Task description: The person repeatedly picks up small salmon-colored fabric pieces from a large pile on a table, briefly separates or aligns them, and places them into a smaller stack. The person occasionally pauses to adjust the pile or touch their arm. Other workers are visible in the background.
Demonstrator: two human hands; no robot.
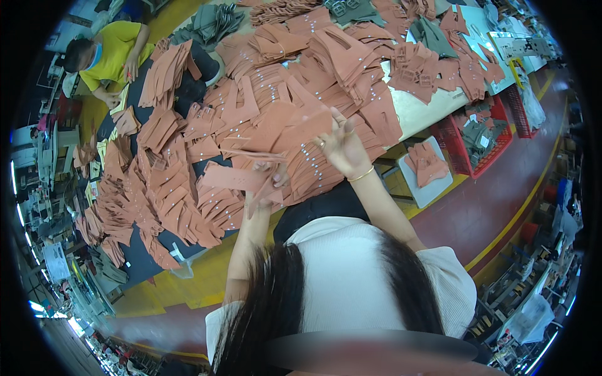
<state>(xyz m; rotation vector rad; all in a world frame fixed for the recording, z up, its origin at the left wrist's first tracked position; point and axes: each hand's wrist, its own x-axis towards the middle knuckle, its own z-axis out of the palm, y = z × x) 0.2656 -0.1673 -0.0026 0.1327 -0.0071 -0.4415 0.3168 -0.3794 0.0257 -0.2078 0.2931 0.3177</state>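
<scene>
My left hand (pixel 279 175) is closed around several flat terracotta cut pieces (pixel 233 178), which stick out to its left and hang below it. Whether they are cloth or leather I cannot tell. My right hand (pixel 345 150) is raised to the right of it, thumb and fingers pinching the edge of another terracotta piece (pixel 308 130). This piece spans leftward, above my left hand. Beneath both hands lie overlapping rows of similar pieces (pixel 313 164), many marked with small white stickers.
Terracotta stacks (pixel 166 194) cover the table to the left. Dark green bundles (pixel 210 26) lie at the far side. A person in a yellow top (pixel 122 53) works at the far left. On the right stand a white stool (pixel 433 188) with pieces on it and a red crate (pixel 458 150).
</scene>
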